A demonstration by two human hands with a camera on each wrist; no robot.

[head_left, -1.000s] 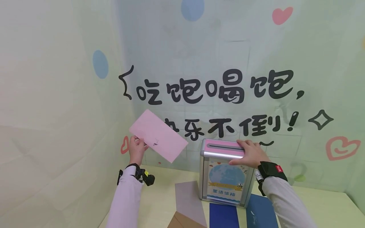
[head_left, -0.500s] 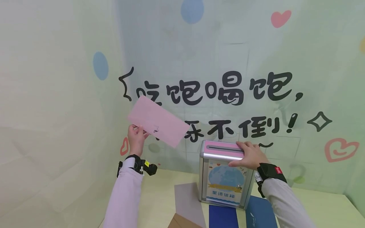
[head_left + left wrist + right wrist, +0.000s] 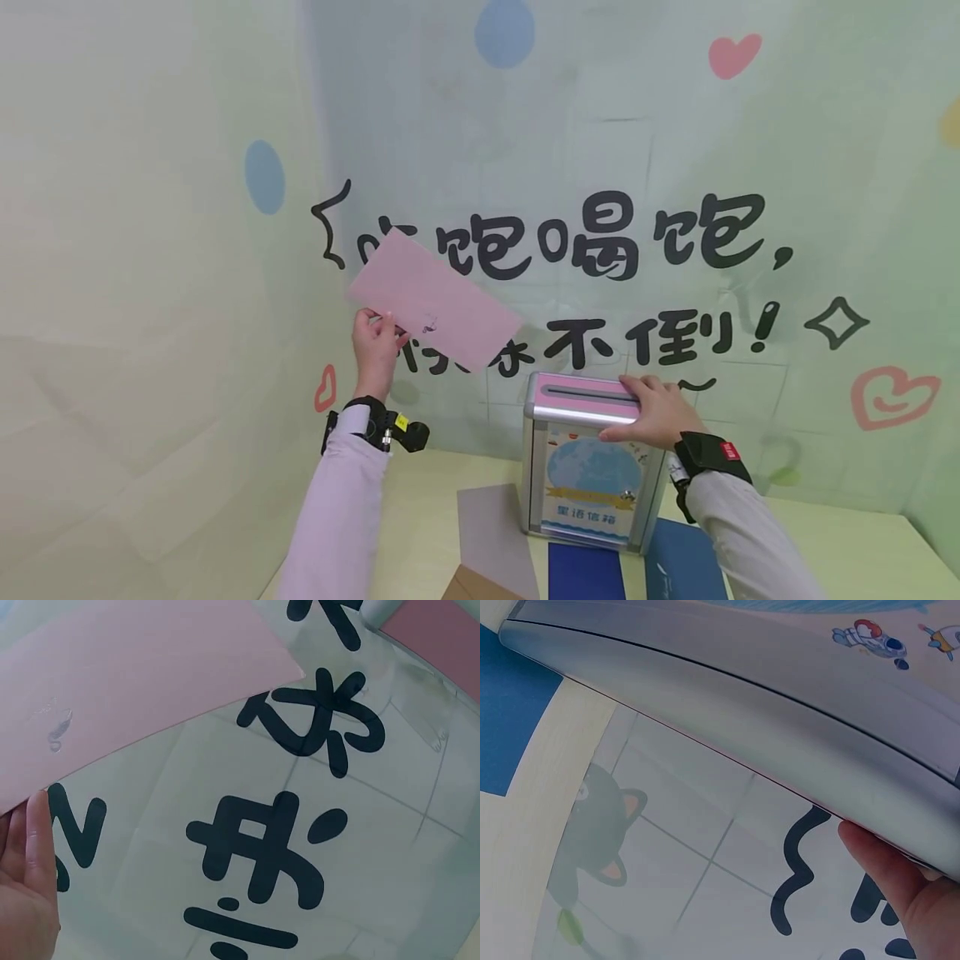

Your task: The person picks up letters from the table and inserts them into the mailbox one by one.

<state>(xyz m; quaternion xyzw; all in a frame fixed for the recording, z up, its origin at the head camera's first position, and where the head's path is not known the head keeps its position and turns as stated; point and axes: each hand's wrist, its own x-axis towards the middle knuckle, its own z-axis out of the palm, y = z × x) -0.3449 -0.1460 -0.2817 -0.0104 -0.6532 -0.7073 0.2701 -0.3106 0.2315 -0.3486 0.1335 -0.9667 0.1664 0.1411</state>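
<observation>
Raised a little and shifted rightward since the earlier head frames, the pink envelope [image 3: 435, 296] is held up before the lettered wall [image 3: 645, 125], tilted, its right end lower than its left. In the head view, the left hand [image 3: 375, 346] has travelled with it, its grip pinching the lower left edge between thumb and fingers. The right hand [image 3: 660, 412] has stayed on the upright box [image 3: 592, 475], its grip clasping the right end of the top, thumb on the front side. The pink top of the box carries a long slot; the envelope is above and left of it, apart from the box. On the table [image 3: 416, 508], a grey sheet [image 3: 495, 533], a brown envelope [image 3: 480, 585], a dark blue sheet [image 3: 587, 571] and a teal-blue sheet [image 3: 682, 558] lie around the base.

In the left wrist view, fingers meet the pink envelope's edge, with a small silvery print nearby; a corner of the box shows at upper right.

In the right wrist view, a digit touches the box's silvery edge; beyond is a cat drawing [image 3: 604, 825] on the wall.
</observation>
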